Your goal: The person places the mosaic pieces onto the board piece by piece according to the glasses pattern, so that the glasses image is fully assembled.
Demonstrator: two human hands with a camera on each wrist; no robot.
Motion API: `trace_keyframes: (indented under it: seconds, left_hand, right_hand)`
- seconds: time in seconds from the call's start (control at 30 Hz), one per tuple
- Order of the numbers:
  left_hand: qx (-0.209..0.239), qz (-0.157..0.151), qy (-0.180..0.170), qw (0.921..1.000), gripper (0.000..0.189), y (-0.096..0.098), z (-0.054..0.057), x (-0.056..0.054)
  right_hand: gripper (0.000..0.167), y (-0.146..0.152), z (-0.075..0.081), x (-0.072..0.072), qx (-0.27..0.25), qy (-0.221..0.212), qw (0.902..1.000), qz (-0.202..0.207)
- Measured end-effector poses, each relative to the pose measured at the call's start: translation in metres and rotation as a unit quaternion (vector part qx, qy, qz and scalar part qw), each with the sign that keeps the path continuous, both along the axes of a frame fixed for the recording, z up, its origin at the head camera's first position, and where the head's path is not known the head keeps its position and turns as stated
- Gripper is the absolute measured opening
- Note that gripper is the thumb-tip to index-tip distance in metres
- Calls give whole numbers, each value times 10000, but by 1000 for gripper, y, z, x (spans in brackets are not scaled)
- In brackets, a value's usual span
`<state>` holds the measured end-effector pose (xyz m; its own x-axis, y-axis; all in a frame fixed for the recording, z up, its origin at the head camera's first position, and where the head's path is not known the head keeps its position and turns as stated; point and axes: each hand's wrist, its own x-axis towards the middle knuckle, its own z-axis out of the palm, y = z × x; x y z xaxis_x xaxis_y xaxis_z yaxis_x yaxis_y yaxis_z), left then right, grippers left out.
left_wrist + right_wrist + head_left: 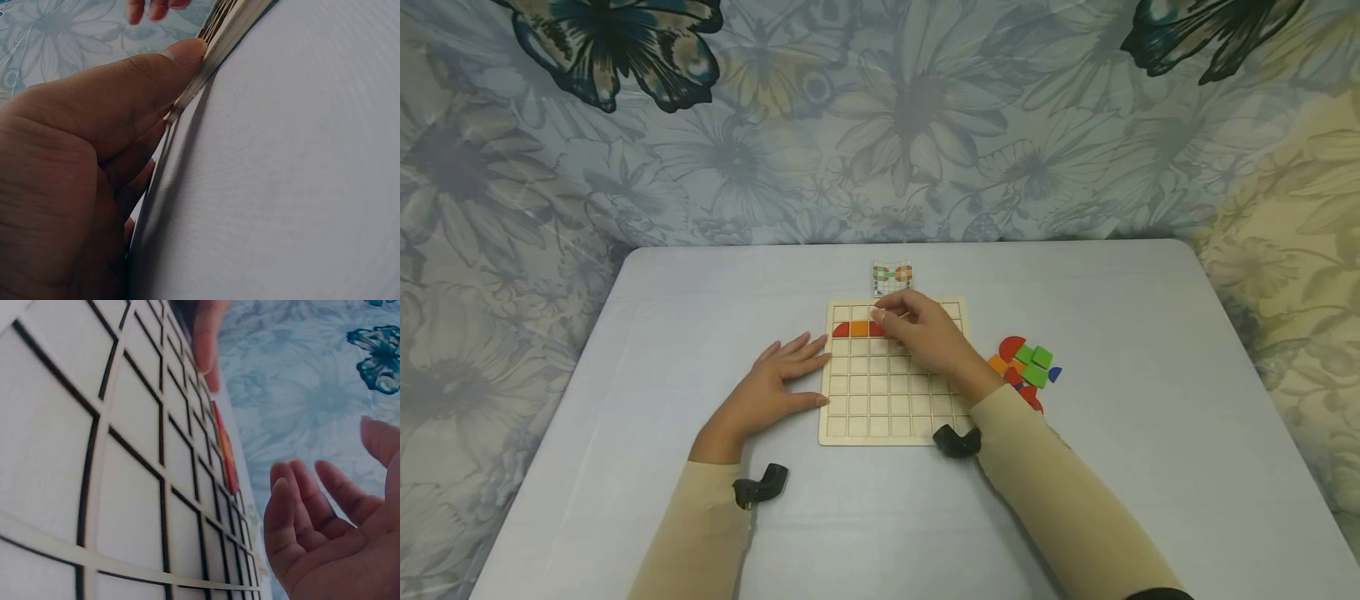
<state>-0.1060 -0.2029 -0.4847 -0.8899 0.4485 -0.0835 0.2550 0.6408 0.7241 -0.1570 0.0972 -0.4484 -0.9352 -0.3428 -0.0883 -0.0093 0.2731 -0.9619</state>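
A pale wooden grid board (857, 407) lies on the table. In its second row from the far edge sit a red rounded piece (841, 330), an orange square (859, 329) and another red piece (876, 330), side by side. My left hand (772, 388) rests at the board's left edge, fingers spread and tips touching the rim. Over the upper board is my right hand (925, 333), its fingertips close above the second red piece and partly covering it. In the right wrist view, the right hand's fingers (284, 519) are loosely bent, thumb apart, with nothing between them.
Right of the board lies a loose pile of red, orange, blue and green pieces (1036, 377), partly behind the right forearm. A small patterned card (892, 275) lies just beyond the board's far edge. The white table (625, 333) ends at a floral backdrop.
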Motion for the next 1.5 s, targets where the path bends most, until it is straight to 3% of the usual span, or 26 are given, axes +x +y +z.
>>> trace_keyframes:
  seconds: [0.17,0.43,0.57,0.7,1.0,1.33,1.5]
  left_hand:
    - [-16,13,-17,10000,73,0,1,0]
    - [30,-4,-9,10000,74,-1,0,1]
    - [66,-2,-1,10000,74,-1,0,1]
    - [107,-2,6,9999,74,-1,0,2]
    - [112,6,46,9999,74,0,1,2]
    - [75,-16,31,10000,74,0,1,2]
    - [78,-19,40,10000,74,0,1,2]
  right_hand:
    - [48,9,12,8,-503,-119,9986,91]
    - [54,37,20,19,-973,260,9947,198]
    - [73,54,19,23,-1580,433,9860,311]
    - [77,72,20,26,-2076,415,9767,357]
    - [75,112,20,34,-2305,400,9722,-49]
    - [65,152,12,44,-1875,560,9780,-730]
    - [55,168,2,50,-1021,752,9872,-968]
